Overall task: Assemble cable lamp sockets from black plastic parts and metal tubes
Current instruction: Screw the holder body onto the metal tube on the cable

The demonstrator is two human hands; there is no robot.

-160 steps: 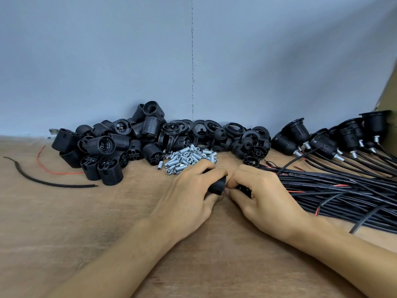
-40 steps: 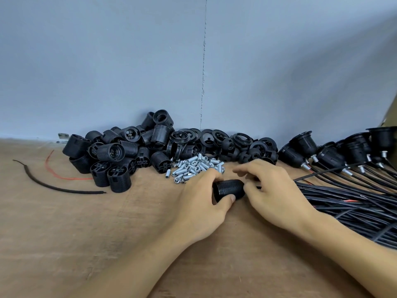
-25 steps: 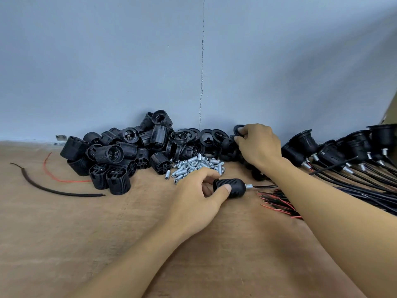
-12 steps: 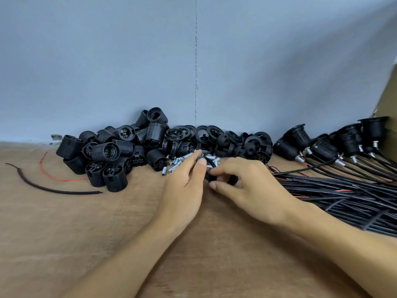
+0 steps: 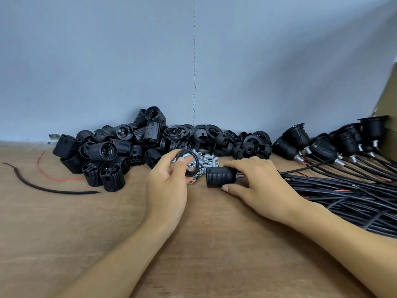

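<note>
Left hand: the left hand (image 5: 166,186) pinches a black ring (image 5: 189,162) between thumb and fingertips, closed on its rim, lifted just above the metal tubes (image 5: 204,163) and tilted so its opening faces the socket body.

Right hand: the right hand (image 5: 255,181) lies over a threaded socket body (image 5: 220,176), thumb under and fingers across the far end, clamped on it and pressing it against the worktop (image 5: 214,233), probably to stop it rolling.

Socket body: it lies on its side near the middle of the worktop, open end toward the ring, a short metal stub at the end under the right hand.

Step in hand: judging by how the two parts face each other, the ring is about to be threaded onto the ribbed body.

Loose parts: a heap of socket shells (image 5: 111,153) sits along the back edge, left of centre; rings and caps (image 5: 236,143) are piled beside it against the wall.

Finished pieces: assembled sockets (image 5: 318,143) stand toward the back right corner, their cables (image 5: 343,194) trailing along the right edge, apart from the raw stock.

Scrap: a cut black wire (image 5: 53,190) and a red strand (image 5: 53,177) lie near the left edge.

Risk: a tilted ring could cross-thread.
</note>
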